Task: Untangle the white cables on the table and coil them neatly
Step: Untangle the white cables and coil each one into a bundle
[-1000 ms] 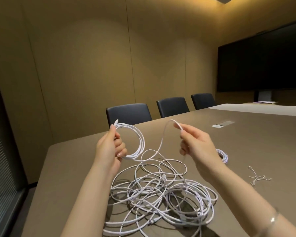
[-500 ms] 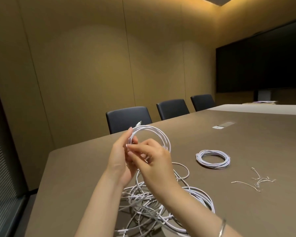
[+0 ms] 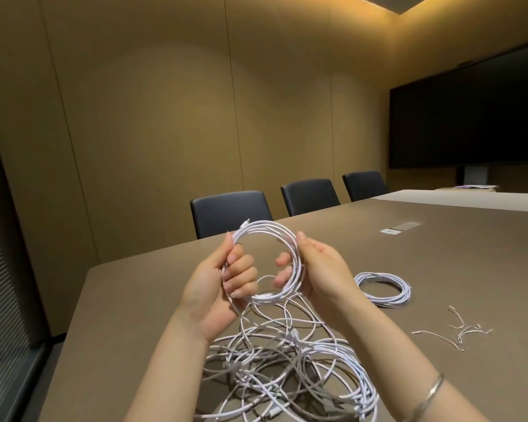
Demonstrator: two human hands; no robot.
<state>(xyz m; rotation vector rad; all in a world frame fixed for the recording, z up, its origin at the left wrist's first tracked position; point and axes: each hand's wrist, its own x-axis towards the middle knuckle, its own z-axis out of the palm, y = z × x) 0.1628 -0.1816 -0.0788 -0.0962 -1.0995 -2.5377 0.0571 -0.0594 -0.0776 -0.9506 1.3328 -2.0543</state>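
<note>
I hold a round coil of white cable (image 3: 267,231) upright above the brown table (image 3: 128,300). My left hand (image 3: 223,281) grips the coil's left side with fingers curled through the ring. My right hand (image 3: 314,269) clasps its right side, thumb on the outside and fingertips inside. A plug end sticks out at the coil's top left. Below my hands a tangled heap of white cables (image 3: 287,357) lies on the table, and a strand runs from the coil down into it. A finished coil (image 3: 383,289) lies flat to the right.
Several short white ties (image 3: 461,333) lie scattered on the table at the right. Three dark chairs (image 3: 229,213) stand along the far edge. A flush socket panel (image 3: 401,227) sits in the tabletop and a large black screen (image 3: 470,114) hangs on the right wall.
A second ago my right hand held a strand out to the right. It brought that strand onto the coil, and now both hands hold the larger coil by its sides.
</note>
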